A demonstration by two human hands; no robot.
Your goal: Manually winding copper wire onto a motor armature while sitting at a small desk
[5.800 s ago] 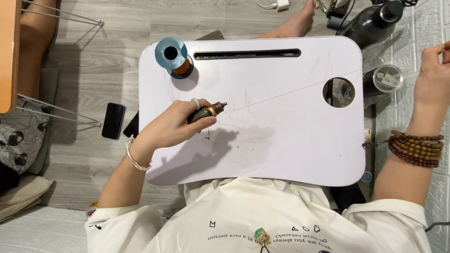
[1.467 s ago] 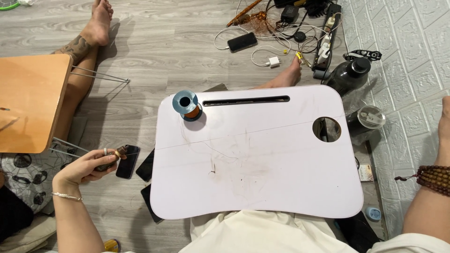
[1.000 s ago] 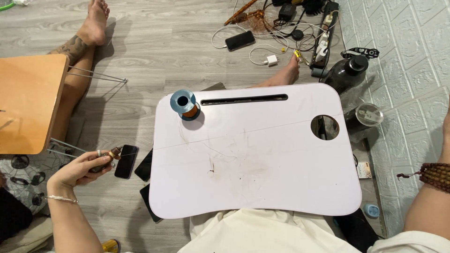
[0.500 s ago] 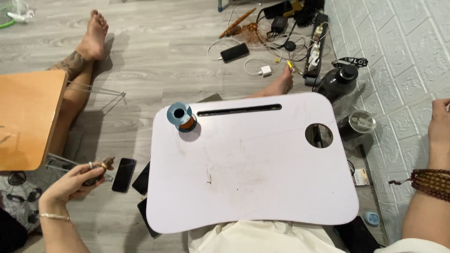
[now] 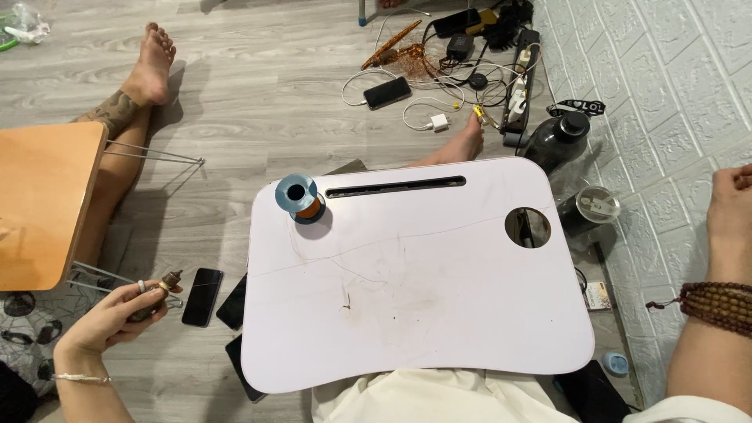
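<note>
Left of white lap desk [image 5: 439,313], left hand [image 5: 110,317] gripping small brown tool [image 5: 160,286], right hand [image 5: 732,223] loosely open

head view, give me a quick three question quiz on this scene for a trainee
1. True or false: the blue spool of copper wire stands on the white lap desk, near its far left corner.
2. Which hand holds the small dark tool? A) left hand B) right hand C) neither
3. Fill in: the black phone beside the desk lies on the ____.

Key:
1. True. It stands just left of the long slot.
2. A. The left hand's grip is shut on the tool, out past the desk's left edge; the right hand, with a bead bracelet at the wrist, is raised and holds nothing visible.
3. Floor.
</note>
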